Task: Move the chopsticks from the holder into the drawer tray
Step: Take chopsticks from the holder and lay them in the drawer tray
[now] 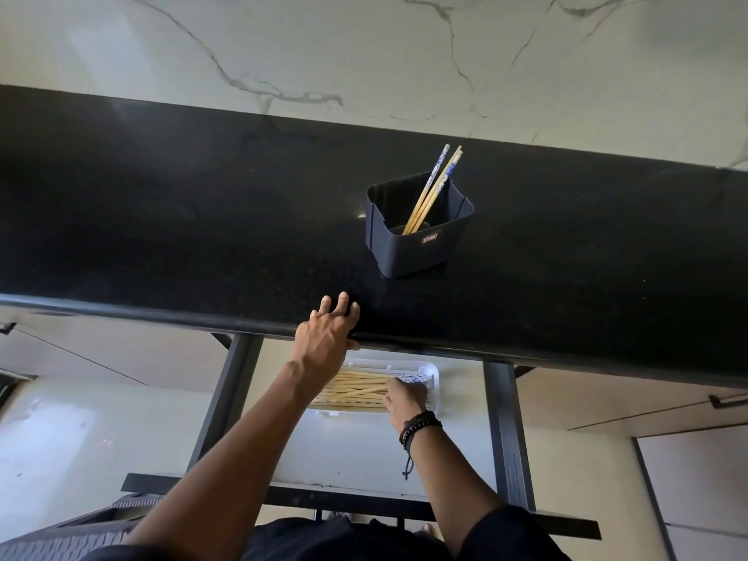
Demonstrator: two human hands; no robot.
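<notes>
Black countertop [202, 220] under marble wall [364, 46]; left hand [328, 338] spread flat on edge, right hand [404, 398] gripping chopsticks [356, 392] in drawer tray [433, 370].

Black speckled countertop [182, 220] bearing a dark holder [417, 240]; below, open drawer [500, 419] with white tray [432, 372].

Dim daylight, sharp focus, wide-angle bending at edges, faint wall glare

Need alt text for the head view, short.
A person's right hand sets chopsticks into a white tray in an open drawer while the left hand rests on the black counter edge. A dark holder on the counter holds a few more.
</notes>
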